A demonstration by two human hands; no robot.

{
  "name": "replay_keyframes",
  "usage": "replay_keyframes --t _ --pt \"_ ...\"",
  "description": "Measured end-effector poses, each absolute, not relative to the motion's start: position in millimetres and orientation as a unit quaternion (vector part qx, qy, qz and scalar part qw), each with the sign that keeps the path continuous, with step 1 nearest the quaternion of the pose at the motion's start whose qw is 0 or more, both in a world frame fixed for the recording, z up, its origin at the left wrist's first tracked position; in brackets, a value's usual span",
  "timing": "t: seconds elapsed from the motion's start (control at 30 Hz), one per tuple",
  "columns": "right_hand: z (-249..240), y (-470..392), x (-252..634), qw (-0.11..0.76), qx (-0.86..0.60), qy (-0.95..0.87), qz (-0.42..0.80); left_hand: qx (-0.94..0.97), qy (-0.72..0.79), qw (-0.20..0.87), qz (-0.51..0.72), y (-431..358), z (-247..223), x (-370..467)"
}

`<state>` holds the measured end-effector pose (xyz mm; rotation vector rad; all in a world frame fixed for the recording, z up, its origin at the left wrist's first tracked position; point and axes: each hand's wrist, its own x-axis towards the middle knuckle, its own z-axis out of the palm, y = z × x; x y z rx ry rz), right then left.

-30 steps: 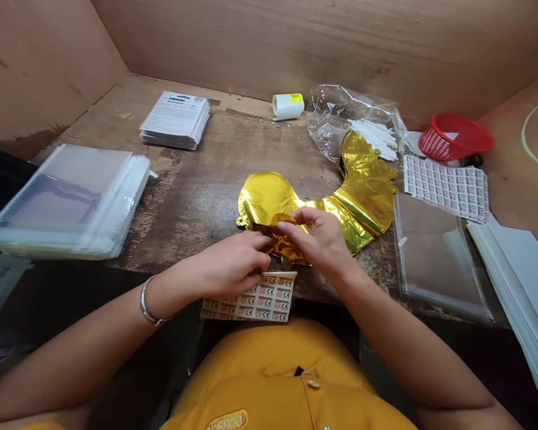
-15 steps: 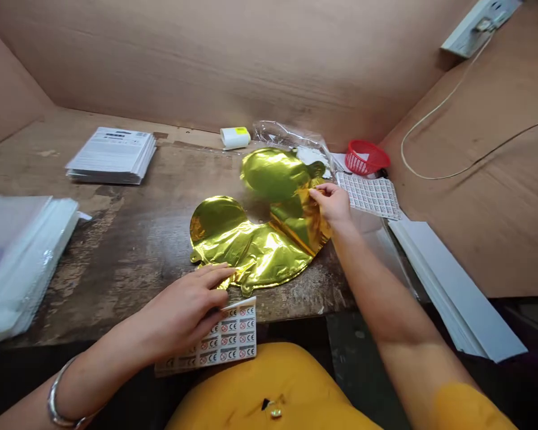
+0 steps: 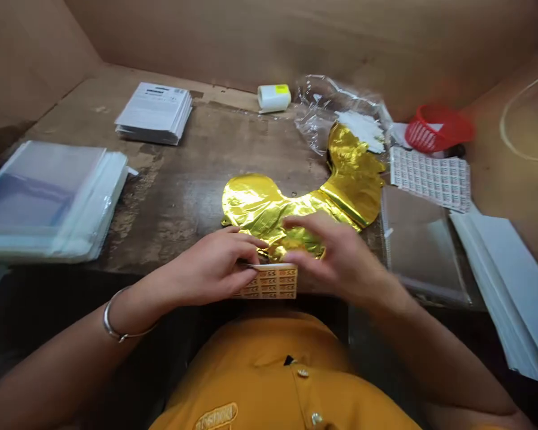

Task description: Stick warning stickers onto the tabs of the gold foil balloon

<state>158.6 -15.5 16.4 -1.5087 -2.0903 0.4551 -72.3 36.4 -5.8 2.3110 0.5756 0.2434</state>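
Note:
A shiny gold foil balloon (image 3: 296,212), flat and curved, lies on the wooden table, its right part bent up toward the back. My left hand (image 3: 219,260) is closed on a sheet of small printed CE stickers (image 3: 275,282) at the table's front edge, thumb below and fingers above. My right hand (image 3: 336,254), smeared by motion, hovers over the balloon's front edge with thumb and forefinger apart; nothing shows between them. The sticker sheet's left part is hidden behind my left hand.
Clear plastic sleeves (image 3: 49,203) lie at left, printed cards (image 3: 155,110) behind them. A white roll (image 3: 274,97) and a clear bag (image 3: 314,107) sit at the back. At right are a red basket (image 3: 434,128), another sticker sheet (image 3: 430,178) and white card strips (image 3: 511,286).
My right hand has let go of the balloon's right part and come back toward the sticker sheet. The balloon's right lobe has turned away. My head view has shifted.

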Motion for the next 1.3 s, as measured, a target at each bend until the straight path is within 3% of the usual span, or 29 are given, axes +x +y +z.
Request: replay_keyframes --t 0.2,0.4,0.53,0.63,0.8,1.07,1.3 --pt "1 -50 127 0.224 -0.58 -0.743 0.249 0.853 0.336 0.394 0.067 31 1 -85" --pt "-7 -48 140 0.239 -0.594 -0.644 0.419 0.684 0.375 0.621 0.072 29 -14 -99" --pt "-14 -53 138 0.226 -0.6 -0.626 0.444 0.598 0.405 0.687 0.078 17 -23 -92" --pt "-15 -57 135 0.199 -0.599 -0.667 0.397 0.575 0.428 0.693 0.075 10 -26 -88" --pt "-8 -57 125 0.239 -0.575 -0.761 0.184 0.558 0.437 0.701 0.084 7 -27 -87" --pt "-14 -53 113 0.267 -0.533 -0.79 0.143 0.554 0.387 0.73 0.098 7 -32 -93" --pt "-27 -59 118 0.283 -0.463 -0.84 -0.001 0.499 0.399 0.763 0.1 8 -35 -92"
